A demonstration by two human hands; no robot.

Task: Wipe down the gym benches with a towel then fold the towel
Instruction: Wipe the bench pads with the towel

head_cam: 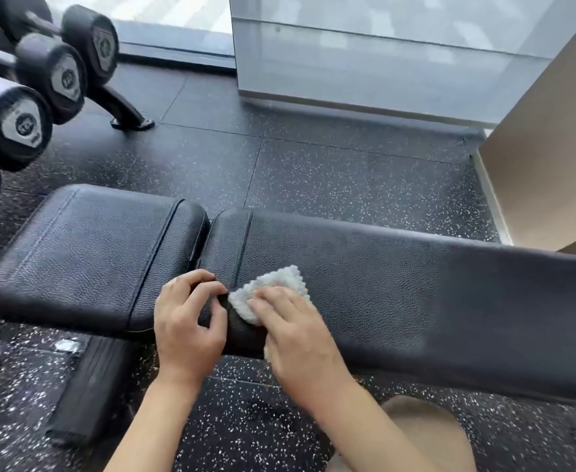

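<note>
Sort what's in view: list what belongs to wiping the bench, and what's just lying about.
In the job: towel, bench, right hand pressing the towel, left hand at the pad gap.

Lying about: dumbbells on their rack, scrap on the floor.

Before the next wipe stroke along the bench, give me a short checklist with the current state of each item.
1. Towel lies on the long pad: ok.
2. Right hand presses the towel with flat fingers: ok.
3. Left hand is off the towel; its fingers curl at the gap beside the short pad: ok.
4. Long pad to the right of the towel has nothing lying on it: ok.
5. Short pad already wiped: cannot tell.
6. Dumbbells stand on their rack away from the bench: ok.
</note>
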